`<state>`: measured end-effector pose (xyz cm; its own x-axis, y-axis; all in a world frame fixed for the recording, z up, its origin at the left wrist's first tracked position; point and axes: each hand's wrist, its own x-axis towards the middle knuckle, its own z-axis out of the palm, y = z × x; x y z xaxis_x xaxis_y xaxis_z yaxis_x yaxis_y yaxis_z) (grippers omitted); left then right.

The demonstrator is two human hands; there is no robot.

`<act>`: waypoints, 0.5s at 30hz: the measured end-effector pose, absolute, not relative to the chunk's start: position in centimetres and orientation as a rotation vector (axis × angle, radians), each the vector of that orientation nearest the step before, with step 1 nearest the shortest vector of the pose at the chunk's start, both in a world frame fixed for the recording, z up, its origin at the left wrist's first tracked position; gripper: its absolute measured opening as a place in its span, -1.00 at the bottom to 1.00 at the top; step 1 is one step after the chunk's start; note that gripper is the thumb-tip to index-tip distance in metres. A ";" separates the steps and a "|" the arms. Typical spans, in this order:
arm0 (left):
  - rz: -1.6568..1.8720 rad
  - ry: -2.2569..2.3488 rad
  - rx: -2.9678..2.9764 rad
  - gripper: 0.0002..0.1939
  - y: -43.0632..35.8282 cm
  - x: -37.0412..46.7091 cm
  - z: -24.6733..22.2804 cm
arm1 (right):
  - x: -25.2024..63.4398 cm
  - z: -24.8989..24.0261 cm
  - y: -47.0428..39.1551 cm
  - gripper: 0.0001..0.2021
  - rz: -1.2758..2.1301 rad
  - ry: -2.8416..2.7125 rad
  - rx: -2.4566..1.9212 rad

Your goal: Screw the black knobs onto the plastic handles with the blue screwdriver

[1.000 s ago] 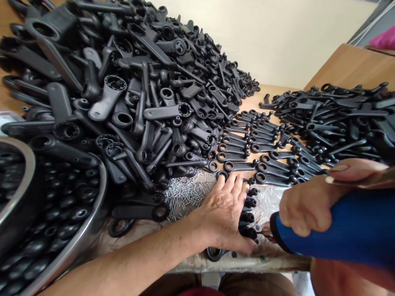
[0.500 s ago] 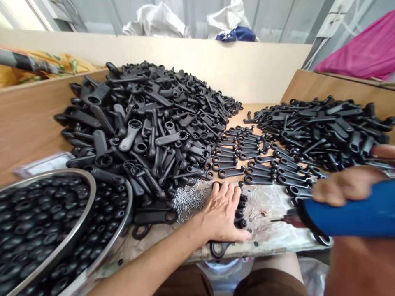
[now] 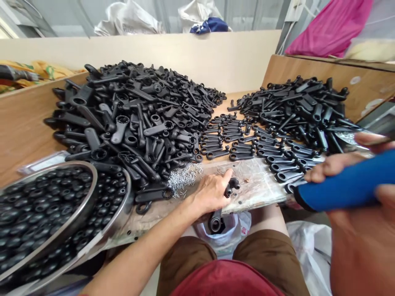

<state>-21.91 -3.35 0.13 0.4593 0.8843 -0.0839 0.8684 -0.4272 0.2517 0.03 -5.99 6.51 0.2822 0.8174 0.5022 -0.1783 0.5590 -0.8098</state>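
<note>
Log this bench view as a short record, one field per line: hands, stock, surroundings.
left_hand: left hand around a few black handles at the bench's front edge; count hidden
right_hand: right hand on blue tool; tip unclear
left_heap: loose black levers, large heap
right_heap: similar levers, smaller heap
between_heaps: levers laid in rows
fasteners: loose metal pins or screws, left of left hand
containers: two metal-rimmed tubs, round black knobs inside
background: pink bag, right

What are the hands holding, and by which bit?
Left hand: black handles, by their knob ends. Right hand: blue tool, by its body near the front.
</note>
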 end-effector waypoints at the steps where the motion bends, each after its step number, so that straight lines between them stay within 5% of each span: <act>1: 0.103 1.512 2.442 -0.32 -3.3 -21.9 0.2 | -0.7 6.8 -5.8 -0.54 0.744 -1.046 -0.698; 6: 0.225 1.527 2.334 -0.43 -2.8 -22.0 0.1 | -1.0 6.7 -1.6 -0.61 0.714 -1.192 -0.856; 11: 0.414 1.474 2.130 -0.39 -1.9 -22.5 -0.2 | 0.1 4.9 -2.1 -0.17 0.384 -1.340 -1.091; 15: 0.531 1.271 1.932 -0.39 -3.6 -23.8 1.4 | -0.1 0.3 -8.3 -0.70 0.285 -1.390 -0.951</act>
